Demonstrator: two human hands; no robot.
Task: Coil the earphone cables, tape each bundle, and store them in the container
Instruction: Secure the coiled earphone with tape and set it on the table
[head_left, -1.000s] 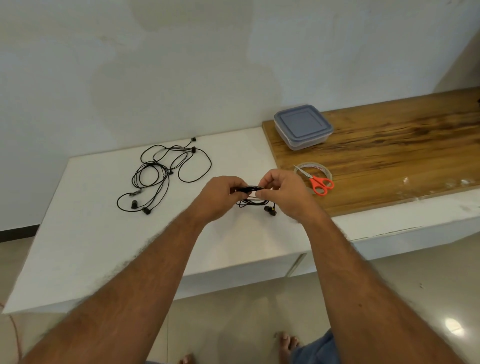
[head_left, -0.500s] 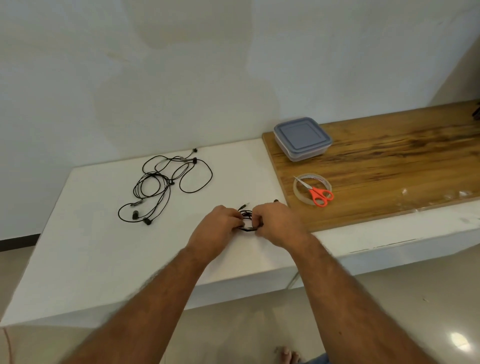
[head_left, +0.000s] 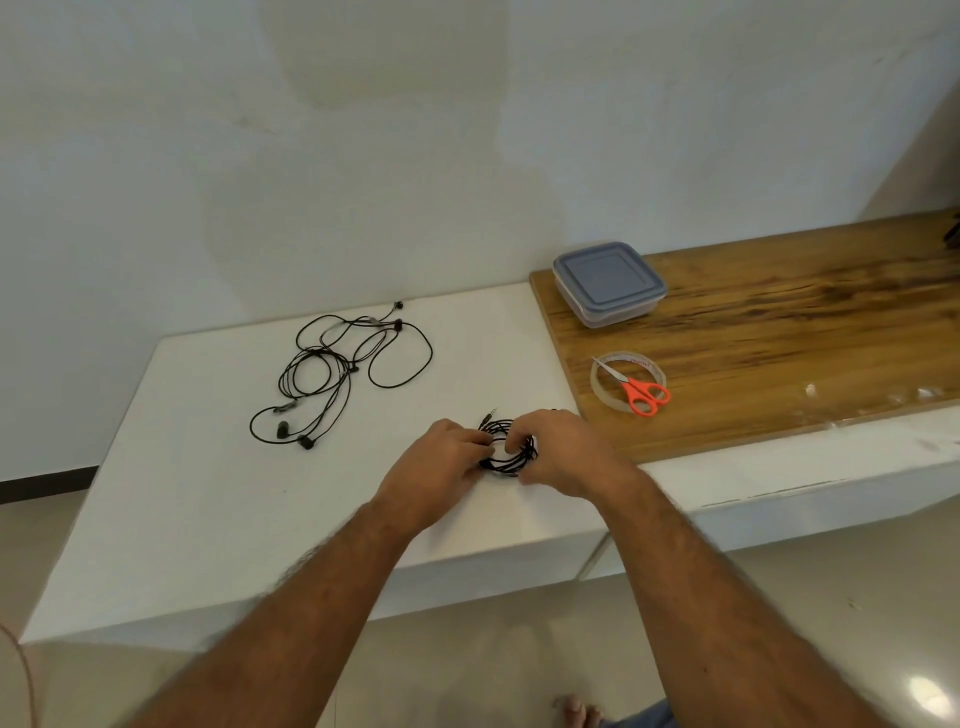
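A coiled black earphone bundle (head_left: 506, 451) lies on the white counter (head_left: 218, 499), its jack plug sticking out at the top. My left hand (head_left: 439, 460) pinches the coil's left side. My right hand (head_left: 558, 449) holds its right side with curled fingers. A loose tangle of black earphones (head_left: 337, 374) is spread on the counter to the far left. The lidded clear plastic container (head_left: 608, 283) stands on the wooden board at the back. A roll of clear tape (head_left: 605, 387) lies on the board with orange-handled scissors (head_left: 641, 392) across it.
The wooden board (head_left: 779, 338) covers the counter's right part. A wall runs close behind. The counter's front edge is just below my wrists, with tiled floor beneath. Small clear scraps (head_left: 872, 400) lie near the board's front edge.
Both hands have lowered the coiled bundle from mid-air onto the counter and now hold it flat there. The camera has tipped a little, shifting the scene down.
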